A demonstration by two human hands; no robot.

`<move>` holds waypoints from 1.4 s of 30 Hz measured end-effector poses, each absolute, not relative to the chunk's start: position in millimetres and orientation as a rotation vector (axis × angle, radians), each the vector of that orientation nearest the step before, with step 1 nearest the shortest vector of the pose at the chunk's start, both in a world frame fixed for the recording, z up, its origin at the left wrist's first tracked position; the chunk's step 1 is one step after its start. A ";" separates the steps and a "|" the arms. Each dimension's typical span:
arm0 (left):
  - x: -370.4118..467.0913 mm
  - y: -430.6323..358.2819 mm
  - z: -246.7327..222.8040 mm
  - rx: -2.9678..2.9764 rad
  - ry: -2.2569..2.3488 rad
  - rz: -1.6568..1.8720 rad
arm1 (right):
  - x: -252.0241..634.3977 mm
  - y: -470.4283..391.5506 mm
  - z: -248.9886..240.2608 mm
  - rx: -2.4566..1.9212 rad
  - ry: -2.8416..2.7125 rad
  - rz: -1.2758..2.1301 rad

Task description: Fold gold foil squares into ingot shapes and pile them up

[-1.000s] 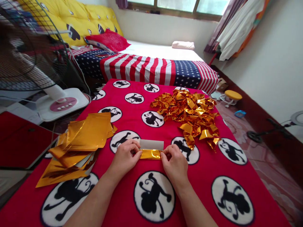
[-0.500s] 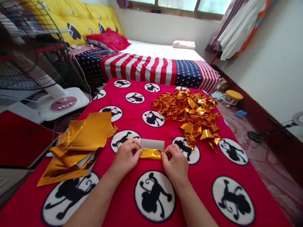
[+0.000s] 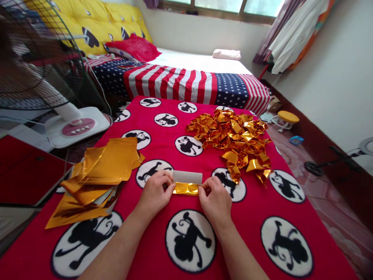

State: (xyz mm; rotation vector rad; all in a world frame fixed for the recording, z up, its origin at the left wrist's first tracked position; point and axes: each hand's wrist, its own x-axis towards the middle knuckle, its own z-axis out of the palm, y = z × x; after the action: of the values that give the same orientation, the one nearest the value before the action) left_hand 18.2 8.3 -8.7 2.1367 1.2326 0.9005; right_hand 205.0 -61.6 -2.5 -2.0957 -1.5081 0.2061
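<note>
A sheet of gold foil paper (image 3: 186, 189) lies in front of me, its near part folded or rolled into a shiny gold strip and its grey back (image 3: 188, 177) showing beyond. My left hand (image 3: 157, 190) pinches the strip's left end between thumb and fingers. At the right end, my right hand (image 3: 215, 198) holds it in the same kind of pinch. To the left lies a loose stack of flat gold foil sheets (image 3: 109, 163). Beyond my right hand is a heap of folded gold foil pieces (image 3: 233, 132).
A red cloth with monkey prints (image 3: 140, 249) covers the table. At the left stands a fan (image 3: 78, 124) beside a red panel (image 3: 29, 171). Behind the table is a bed (image 3: 186, 83); a yellow-topped stool (image 3: 288, 116) stands on the floor at right.
Both hands keep their pinch in almost the same place. Light reflections on the gold strip have shifted slightly; the stack and heap look unchanged.
</note>
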 end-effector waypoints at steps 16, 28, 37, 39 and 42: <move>18.7 6.1 -8.7 2.131 1.271 0.903 | 205.6 -61.0 -2.3 -2.089 -1.504 0.217; 20.8 1.7 -11.5 2.135 1.298 0.900 | 208.2 -59.0 2.3 -2.133 -1.467 0.291; 23.0 -0.9 -7.0 2.150 1.332 0.827 | 204.5 -61.3 10.4 -2.161 -1.450 0.340; 22.9 -1.6 -7.9 2.151 1.325 0.817 | 204.4 -61.4 9.6 -2.164 -1.448 0.342; 23.0 -1.9 -8.7 2.154 1.341 0.810 | 204.2 -60.8 6.7 -2.172 -1.450 0.316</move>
State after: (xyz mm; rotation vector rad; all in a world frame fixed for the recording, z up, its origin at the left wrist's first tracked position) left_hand 23.0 -1.9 -8.7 2.1537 1.3413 0.8103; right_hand 204.2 -60.8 6.7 -2.1720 -1.4499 0.3157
